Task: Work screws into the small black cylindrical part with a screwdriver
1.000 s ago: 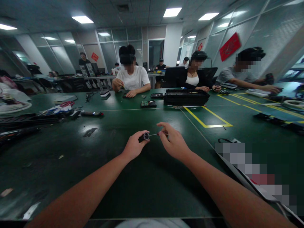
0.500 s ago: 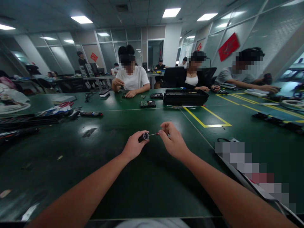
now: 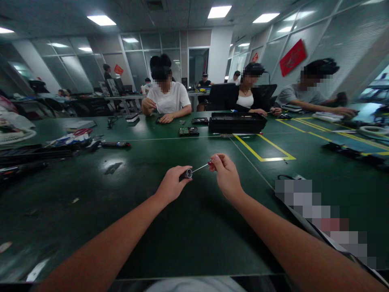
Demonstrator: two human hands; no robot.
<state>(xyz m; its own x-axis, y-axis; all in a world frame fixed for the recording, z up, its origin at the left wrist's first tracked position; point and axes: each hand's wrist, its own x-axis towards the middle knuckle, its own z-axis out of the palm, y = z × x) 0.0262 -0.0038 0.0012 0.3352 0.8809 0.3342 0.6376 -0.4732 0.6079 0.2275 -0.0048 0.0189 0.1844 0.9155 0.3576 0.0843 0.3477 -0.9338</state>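
My left hand (image 3: 172, 184) is closed round a short dark cylinder (image 3: 182, 175), whose round, silver-rimmed end (image 3: 189, 173) faces me. From beside that end a thin metal rod (image 3: 200, 167) slants up to the right. Its red end (image 3: 210, 163) is pinched between the thumb and fingers of my right hand (image 3: 226, 172). Both hands are held above the green table, a short way apart. Whether the rod sits inside the cylinder or just touches it, I cannot tell.
Across the green table (image 3: 182, 243) stand a long black casing (image 3: 237, 123) and a circuit board unit (image 3: 189, 131). Tools and cables (image 3: 75, 138) lie at left, with a dark pen-like tool (image 3: 115, 144). Yellow tape (image 3: 276, 159) marks the right. Several people work opposite.
My right hand has moved slightly right and up with the red end, and more of the metal rod shows. My left hand has stayed nearly in place with the cylinder.
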